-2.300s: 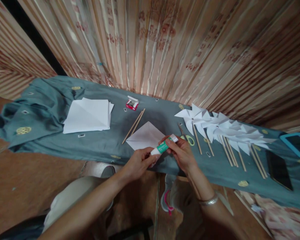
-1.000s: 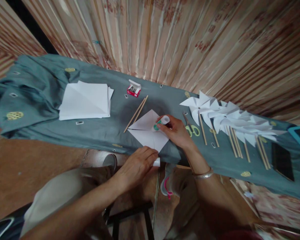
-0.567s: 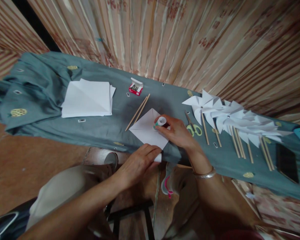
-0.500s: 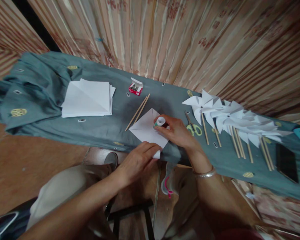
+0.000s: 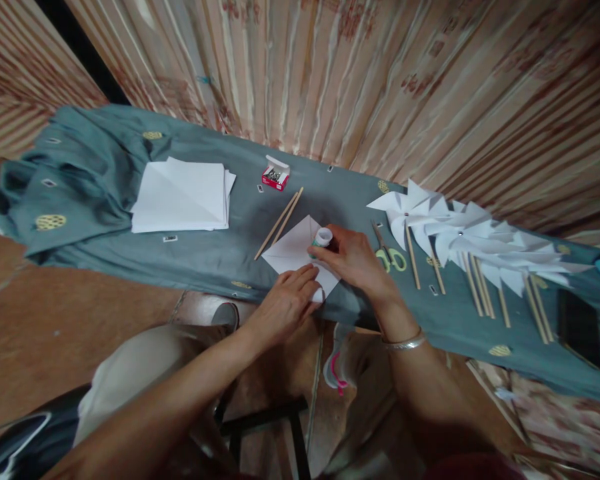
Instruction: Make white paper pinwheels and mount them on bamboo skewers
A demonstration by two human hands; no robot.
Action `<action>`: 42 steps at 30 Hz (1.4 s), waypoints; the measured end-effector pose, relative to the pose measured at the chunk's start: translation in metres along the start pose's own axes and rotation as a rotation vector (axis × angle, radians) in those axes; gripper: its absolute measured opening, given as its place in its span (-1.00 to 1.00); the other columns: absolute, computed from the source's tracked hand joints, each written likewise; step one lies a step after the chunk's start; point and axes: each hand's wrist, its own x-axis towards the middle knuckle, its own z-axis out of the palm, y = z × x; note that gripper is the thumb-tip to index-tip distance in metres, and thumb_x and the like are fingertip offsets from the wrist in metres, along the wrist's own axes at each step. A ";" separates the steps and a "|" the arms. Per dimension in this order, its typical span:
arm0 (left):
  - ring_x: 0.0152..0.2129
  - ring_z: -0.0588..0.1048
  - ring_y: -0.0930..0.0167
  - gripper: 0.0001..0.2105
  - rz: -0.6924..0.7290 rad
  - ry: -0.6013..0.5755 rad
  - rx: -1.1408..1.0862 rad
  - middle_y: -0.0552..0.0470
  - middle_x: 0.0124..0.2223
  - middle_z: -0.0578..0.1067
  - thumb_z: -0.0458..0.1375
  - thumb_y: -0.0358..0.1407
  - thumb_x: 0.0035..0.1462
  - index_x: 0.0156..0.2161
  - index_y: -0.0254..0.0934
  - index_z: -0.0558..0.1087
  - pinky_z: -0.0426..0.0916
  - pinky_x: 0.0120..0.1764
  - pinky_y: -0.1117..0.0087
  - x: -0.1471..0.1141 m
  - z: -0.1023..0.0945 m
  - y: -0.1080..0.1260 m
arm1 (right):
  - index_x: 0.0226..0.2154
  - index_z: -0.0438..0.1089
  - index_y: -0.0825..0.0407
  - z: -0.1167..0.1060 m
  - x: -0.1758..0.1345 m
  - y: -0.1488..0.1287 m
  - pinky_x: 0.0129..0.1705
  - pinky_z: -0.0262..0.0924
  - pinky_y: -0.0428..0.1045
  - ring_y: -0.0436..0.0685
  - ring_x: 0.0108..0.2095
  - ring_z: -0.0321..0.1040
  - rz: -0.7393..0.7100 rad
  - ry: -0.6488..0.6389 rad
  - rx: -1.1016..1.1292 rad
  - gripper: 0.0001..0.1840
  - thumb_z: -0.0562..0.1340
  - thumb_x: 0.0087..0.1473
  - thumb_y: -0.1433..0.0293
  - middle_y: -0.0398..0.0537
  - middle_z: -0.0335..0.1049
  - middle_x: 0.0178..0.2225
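A: Patterned curtain [image 5: 285, 87] behind, narrow table [image 5: 205, 270] under a grey-green cloth. Hands?

B: Right hand [image 5: 356, 259]: thumb and fingers closed round a glue stick [image 5: 323, 237], held roughly upright. Left hand [image 5: 294, 293]: fingers together, lightly curled, lying on the near part of the creased paper square [image 5: 295, 245]. White bit at its fingertips; cap or curled corner, can't tell.

A: So the paper's under both hands. Stick touching it?

B: Can't tell, lower end's behind the right hand's fingers.

A: Main risk?

B: Slip, I'd say. Left hand is the only visible hold-down, near the table's front edge. Ease off while the stick drags and the sheet skids or rucks the cloth. Pushing against a crease could crumple it.

A: Glue mess?

B: Likely if the left fingers creep into the stick's path: smear, then paper sticks to skin.

A: Neighbours?

B: Two wooden sticks [image 5: 280, 223] ahead-left of the left hand, just beside the paper's corner; a skid could nudge them. Scissors [image 5: 391, 259] just right of the right hand; a wide swing could catch the handles. Paper pinwheels [image 5: 463, 230] farther right, safer. Red box [image 5: 276, 177] well ahead of the left hand, lid up; would spill if knocked.
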 end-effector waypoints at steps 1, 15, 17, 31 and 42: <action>0.20 0.25 0.17 -0.84 -0.003 -0.005 0.000 -0.33 0.21 0.31 0.06 -0.40 0.23 -0.11 -0.38 0.39 0.22 0.13 0.09 0.001 -0.001 0.001 | -0.39 0.41 0.05 0.001 0.000 0.000 -0.39 0.04 -0.04 0.06 -0.48 0.29 0.010 0.015 -0.011 -0.83 0.31 0.02 0.29 -0.11 0.42 -0.49; 0.19 0.27 0.17 -0.85 0.007 -0.003 0.046 -0.33 0.19 0.34 0.05 -0.40 0.24 -0.11 -0.37 0.37 0.22 0.11 0.11 0.001 0.001 0.002 | -0.34 0.40 0.05 0.008 -0.006 -0.002 -0.38 0.08 -0.04 0.07 -0.49 0.30 -0.001 0.066 -0.005 -0.82 0.27 0.06 0.26 -0.10 0.45 -0.45; 0.19 0.27 0.18 -0.84 0.008 0.003 0.052 -0.33 0.18 0.34 0.04 -0.40 0.24 -0.10 -0.36 0.36 0.22 0.11 0.11 0.001 0.001 0.002 | -0.34 0.39 0.04 0.008 -0.005 -0.001 -0.38 0.09 -0.04 0.07 -0.48 0.30 -0.016 0.066 0.000 -0.83 0.26 0.07 0.27 -0.11 0.45 -0.45; 0.20 0.26 0.19 -0.83 0.002 0.001 0.039 -0.32 0.20 0.33 0.04 -0.38 0.24 -0.07 -0.35 0.36 0.23 0.10 0.11 0.000 0.002 0.001 | -0.36 0.38 0.03 0.006 -0.002 0.000 -0.37 0.11 -0.03 0.09 -0.46 0.34 -0.017 0.076 -0.036 -0.85 0.24 0.08 0.28 -0.09 0.46 -0.44; 0.20 0.26 0.18 -0.81 0.005 0.002 0.039 -0.35 0.19 0.34 0.04 -0.40 0.23 -0.06 -0.37 0.36 0.22 0.10 0.08 0.000 0.002 0.001 | -0.42 0.38 0.05 0.005 -0.001 0.000 -0.37 0.12 -0.02 0.07 -0.46 0.33 0.041 0.062 0.031 -0.82 0.26 0.05 0.27 -0.11 0.43 -0.48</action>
